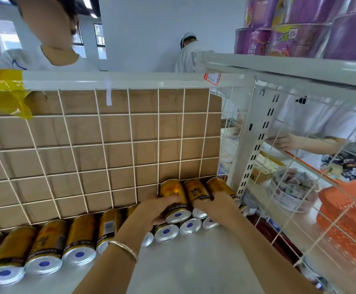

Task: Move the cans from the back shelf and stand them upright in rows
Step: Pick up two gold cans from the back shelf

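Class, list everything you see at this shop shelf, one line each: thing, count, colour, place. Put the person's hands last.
cans: at least twelve, gold, lying along the grid, three stacked on top at right
wire grid: one, white, behind the cans
cardboard: one sheet, brown, behind the grid
shelf: one, white, under the cans
bag: one, yellow, top left
packs: several, purple, top right
bangle: one, silvery, left wrist
left hand: grips a top can
right hand: grips the neighbouring top cans

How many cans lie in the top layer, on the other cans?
3: left can in the left hand, middle can in the right hand, right can by the post. Hands may hide more.
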